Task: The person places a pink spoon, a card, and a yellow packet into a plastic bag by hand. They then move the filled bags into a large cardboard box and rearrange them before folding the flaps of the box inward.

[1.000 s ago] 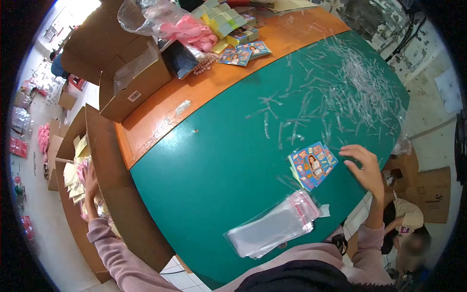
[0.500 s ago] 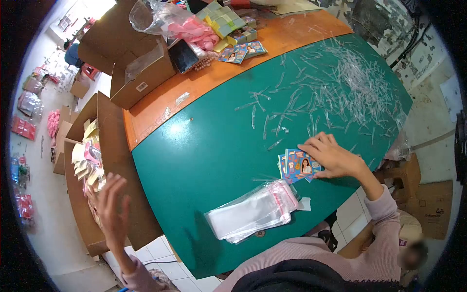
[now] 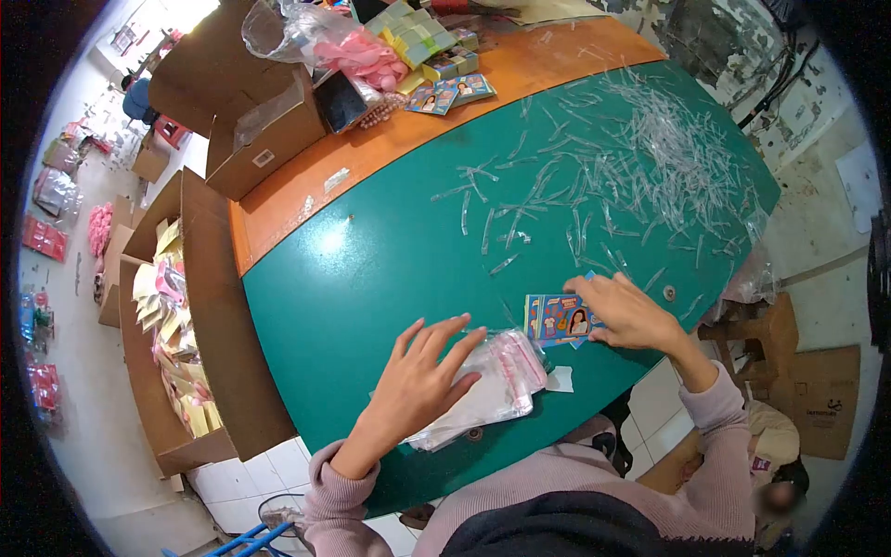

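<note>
Over the left part of a stack of clear plastic bags (image 3: 506, 376) hovers my left hand (image 3: 422, 376), its fingers spread and nothing in it. My right hand (image 3: 626, 311) is closed on the right end of a small stack of blue picture cards (image 3: 555, 317), thumb at the lower edge and fingers at the top. The cards lie on the green table (image 3: 325, 306), just beyond the bags' pink-edged end. A small white paper piece (image 3: 560, 379) lies beside the bags.
Clear plastic strips (image 3: 677, 148) are heaped at the table's far right. An open carton (image 3: 241, 371) filled with packed items stands at the left, another box (image 3: 264, 139) behind. More cards (image 3: 450, 93) and pink bags lie on the orange edge. A person (image 3: 775, 464) is at the lower right.
My left hand has moved right, from beside the carton to above the plastic bags. My right hand remains on the cards, which have turned slightly. The view has shifted a little.
</note>
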The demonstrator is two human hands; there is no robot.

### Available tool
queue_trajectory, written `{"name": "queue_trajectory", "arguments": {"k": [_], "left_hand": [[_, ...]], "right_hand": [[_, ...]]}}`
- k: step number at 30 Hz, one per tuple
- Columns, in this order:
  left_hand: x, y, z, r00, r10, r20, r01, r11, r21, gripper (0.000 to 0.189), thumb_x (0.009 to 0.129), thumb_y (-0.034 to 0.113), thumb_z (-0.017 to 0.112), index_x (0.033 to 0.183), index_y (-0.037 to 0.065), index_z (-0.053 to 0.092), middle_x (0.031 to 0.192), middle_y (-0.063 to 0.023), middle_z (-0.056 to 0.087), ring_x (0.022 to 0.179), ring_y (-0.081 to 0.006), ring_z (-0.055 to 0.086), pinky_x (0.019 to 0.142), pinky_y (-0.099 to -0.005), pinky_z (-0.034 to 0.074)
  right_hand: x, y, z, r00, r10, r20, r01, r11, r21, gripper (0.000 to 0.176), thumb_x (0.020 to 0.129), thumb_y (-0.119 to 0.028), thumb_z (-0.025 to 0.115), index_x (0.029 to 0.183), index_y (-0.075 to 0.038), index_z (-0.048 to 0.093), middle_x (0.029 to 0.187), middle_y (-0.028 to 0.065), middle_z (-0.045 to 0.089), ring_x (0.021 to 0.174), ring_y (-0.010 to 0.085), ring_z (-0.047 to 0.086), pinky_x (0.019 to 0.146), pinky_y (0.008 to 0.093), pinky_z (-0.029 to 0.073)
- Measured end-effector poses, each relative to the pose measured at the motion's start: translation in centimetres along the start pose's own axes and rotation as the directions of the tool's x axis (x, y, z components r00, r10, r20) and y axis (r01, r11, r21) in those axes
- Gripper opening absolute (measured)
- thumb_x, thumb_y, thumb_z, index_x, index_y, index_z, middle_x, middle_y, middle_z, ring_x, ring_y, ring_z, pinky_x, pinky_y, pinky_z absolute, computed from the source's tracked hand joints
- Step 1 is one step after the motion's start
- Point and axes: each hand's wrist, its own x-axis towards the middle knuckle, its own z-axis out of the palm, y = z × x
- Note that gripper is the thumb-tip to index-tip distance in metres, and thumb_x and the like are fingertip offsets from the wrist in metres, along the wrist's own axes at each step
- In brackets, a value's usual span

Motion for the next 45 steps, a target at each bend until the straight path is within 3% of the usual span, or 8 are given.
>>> {"name": "queue_trajectory", "arguments": {"k": [2, 8, 17, 21, 27, 30, 39, 45], "left_hand": [[0.8, 0.2, 0.0, 0.999, 0.036, 0.001, -0.036, 0.999, 0.015, 0.047, 0.078, 0.023, 0.065, 0.121, 0.012, 0.049, 0.122, -0.0101, 0.048, 0.11, -0.0256, 0.049, 0.097, -0.0449, 0.035], [1.1, 1.0, 1.4, 0.998, 0.06, 0.004, -0.059, 0.998, -0.034, 0.048, 0.077, 0.023, 0.065, 0.121, 0.012, 0.049, 0.123, -0.0106, 0.048, 0.109, -0.0278, 0.049, 0.096, -0.0453, 0.036], [-2.0, 1.5, 2.1, 0.977, -0.192, -0.09, 0.191, 0.981, -0.019, 0.065, 0.072, 0.03, 0.07, 0.126, 0.007, 0.043, 0.121, -0.0137, 0.048, 0.108, -0.0289, 0.049, 0.093, -0.0432, 0.036], [-3.3, 0.8, 2.5, 0.964, -0.266, -0.015, 0.266, 0.964, -0.011, 0.07, 0.073, 0.032, 0.069, 0.129, 0.003, 0.039, 0.114, -0.0152, 0.049, 0.105, -0.0302, 0.048, 0.091, -0.0417, 0.036], [-3.3, 0.7, 3.2, 0.972, -0.218, 0.087, 0.229, 0.963, -0.142, 0.062, 0.072, 0.027, 0.07, 0.124, 0.002, 0.045, 0.103, -0.016, 0.048, 0.094, -0.0308, 0.048, 0.081, -0.0412, 0.039], [-3.2, 0.8, 3.3, 0.958, -0.253, 0.131, 0.277, 0.936, -0.218, 0.058, 0.07, 0.024, 0.072, 0.118, 0.002, 0.049, 0.103, -0.0161, 0.047, 0.091, -0.031, 0.048, 0.078, -0.041, 0.039], [-3.0, 1.2, 3.2, 0.955, -0.265, 0.135, 0.291, 0.925, -0.244, 0.063, 0.069, 0.022, 0.073, 0.123, 0.009, 0.044, 0.11, -0.0153, 0.045, 0.097, -0.0313, 0.047, 0.078, -0.0405, 0.038], [-2.9, 1.2, 3.2, 0.959, -0.246, 0.141, 0.272, 0.939, -0.21, 0.062, 0.068, 0.021, 0.072, 0.123, 0.012, 0.045, 0.109, -0.0135, 0.046, 0.097, -0.0298, 0.047, 0.079, -0.0399, 0.038]], "right_hand": [[-0.8, 0.1, -0.5, 0.987, -0.149, -0.059, 0.134, 0.97, -0.203, 0.053, 0.059, -0.007, 0.072, 0.105, -0.006, 0.046, 0.101, 0.0129, 0.049, 0.097, 0.0297, 0.046, 0.076, 0.0394, 0.033], [-1.5, 0.3, -1.8, 0.967, -0.171, -0.188, 0.08, 0.907, -0.413, 0.049, 0.057, -0.004, 0.065, 0.104, -0.005, 0.049, 0.104, 0.0103, 0.05, 0.105, 0.0288, 0.044, 0.083, 0.0447, 0.033], [0.3, -0.3, -2.4, 0.991, -0.066, 0.117, 0.101, 0.94, -0.325, 0.053, 0.055, -0.01, 0.071, 0.103, -0.005, 0.049, 0.105, 0.0126, 0.047, 0.105, 0.033, 0.042, 0.085, 0.0455, 0.032], [-0.3, 0.0, -1.3, 0.974, -0.225, 0.011, 0.219, 0.935, -0.28, 0.052, 0.055, -0.008, 0.071, 0.102, -0.005, 0.049, 0.102, 0.0137, 0.047, 0.103, 0.0322, 0.042, 0.083, 0.0435, 0.032], [-1.4, -0.9, -1.8, 0.999, -0.023, 0.033, 0.03, 0.968, -0.248, 0.048, 0.057, -0.008, 0.072, 0.098, -0.004, 0.049, 0.097, 0.012, 0.047, 0.101, 0.0296, 0.044, 0.084, 0.0436, 0.03], [-1.8, -0.7, -1.4, 0.967, -0.226, -0.115, 0.181, 0.933, -0.312, 0.042, 0.06, -0.009, 0.072, 0.093, -0.004, 0.048, 0.092, 0.01, 0.049, 0.092, 0.0278, 0.048, 0.079, 0.0413, 0.034], [-2.0, -3.6, 1.2, 0.936, -0.008, -0.353, -0.141, 0.907, -0.396, 0.02, 0.073, -0.004, 0.057, 0.091, -0.003, 0.048, 0.08, 0.013, 0.051, 0.078, 0.0291, 0.053, 0.063, 0.0373, 0.041], [2.4, -7.0, -0.5, 0.869, -0.279, -0.408, 0.278, 0.958, -0.065, 0.016, 0.076, -0.006, 0.052, 0.091, -0.003, 0.046, 0.081, 0.0124, 0.054, 0.078, 0.0306, 0.056, 0.064, 0.0406, 0.047]]}}
